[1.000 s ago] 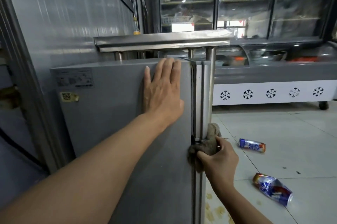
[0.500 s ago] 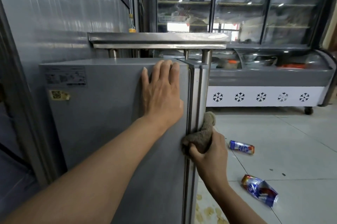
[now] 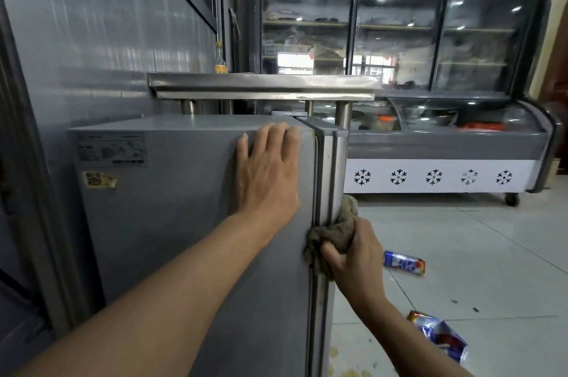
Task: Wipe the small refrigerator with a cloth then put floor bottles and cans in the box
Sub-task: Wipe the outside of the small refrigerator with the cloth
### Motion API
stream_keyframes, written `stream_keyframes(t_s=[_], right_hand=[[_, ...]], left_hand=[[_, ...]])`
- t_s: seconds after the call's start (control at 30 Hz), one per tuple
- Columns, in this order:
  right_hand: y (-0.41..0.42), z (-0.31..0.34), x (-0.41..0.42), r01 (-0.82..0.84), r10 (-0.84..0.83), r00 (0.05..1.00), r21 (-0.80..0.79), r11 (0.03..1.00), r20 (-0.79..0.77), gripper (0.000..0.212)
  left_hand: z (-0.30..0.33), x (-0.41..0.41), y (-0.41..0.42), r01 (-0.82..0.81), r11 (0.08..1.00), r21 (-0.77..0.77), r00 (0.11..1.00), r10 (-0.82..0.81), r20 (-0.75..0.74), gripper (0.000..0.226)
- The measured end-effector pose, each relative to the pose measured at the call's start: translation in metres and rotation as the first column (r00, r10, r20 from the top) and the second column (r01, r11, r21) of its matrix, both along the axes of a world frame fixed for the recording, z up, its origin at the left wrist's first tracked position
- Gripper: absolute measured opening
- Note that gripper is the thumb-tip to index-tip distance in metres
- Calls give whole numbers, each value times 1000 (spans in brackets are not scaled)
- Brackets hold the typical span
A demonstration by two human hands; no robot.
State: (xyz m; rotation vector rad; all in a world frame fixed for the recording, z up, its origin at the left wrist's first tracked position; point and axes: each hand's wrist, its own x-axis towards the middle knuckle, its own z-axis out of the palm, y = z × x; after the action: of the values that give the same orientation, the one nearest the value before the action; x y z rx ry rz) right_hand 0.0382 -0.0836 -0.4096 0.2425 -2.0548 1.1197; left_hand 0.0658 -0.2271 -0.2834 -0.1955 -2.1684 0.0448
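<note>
Head camera, looking forward and down: the right hand (image 3: 356, 257) has its fingers curled tight around a bunched brown-grey terry cloth (image 3: 333, 232), pressing it against the door edge of the small grey metal refrigerator (image 3: 172, 223), at the vertical seam where the door meets the cabinet and about halfway down the visible height. Part of the cloth sticks up above the knuckles and touches the door's front corner. The left hand (image 3: 269, 175) lies flat with straight fingers on the refrigerator's side panel near its top front corner, fingertips reaching the upper edge, holding nothing. On that side panel, toward the back, sit a printed rating label (image 3: 112, 150) and a worn yellow QR sticker (image 3: 98, 179). Right of the refrigerator, on the pale tiled floor (image 3: 491, 253), lies a crushed blue, white and red can (image 3: 404, 263) just beyond the right hand, and a second flattened blue and red can (image 3: 439, 336) lies nearer, beside the right forearm. Above the refrigerator runs a stainless steel shelf (image 3: 261, 87) on round posts. Behind stand a curved-glass display freezer with snowflake cut-outs (image 3: 445, 146) and tall glass-door coolers (image 3: 399, 23).
</note>
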Motion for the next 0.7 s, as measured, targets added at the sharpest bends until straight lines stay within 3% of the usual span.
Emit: stream_keyframes(t_s=[0.33,0.5,0.7], right_hand=[[-11,119,-5,19,-40,985,-124,992,-168,23],[-13,138,-8,69,-70,968,-10,998,-243,38],[-8,148,-7,61,-43,963,60,996,-267,30]], left_hand=[[7,2,0,33,999,31,999,-32,-36,64],[11,-1,1,45,998,51,997,-42,-68,53],[18,-2,3,80,991,103,995,-73,-74,40]])
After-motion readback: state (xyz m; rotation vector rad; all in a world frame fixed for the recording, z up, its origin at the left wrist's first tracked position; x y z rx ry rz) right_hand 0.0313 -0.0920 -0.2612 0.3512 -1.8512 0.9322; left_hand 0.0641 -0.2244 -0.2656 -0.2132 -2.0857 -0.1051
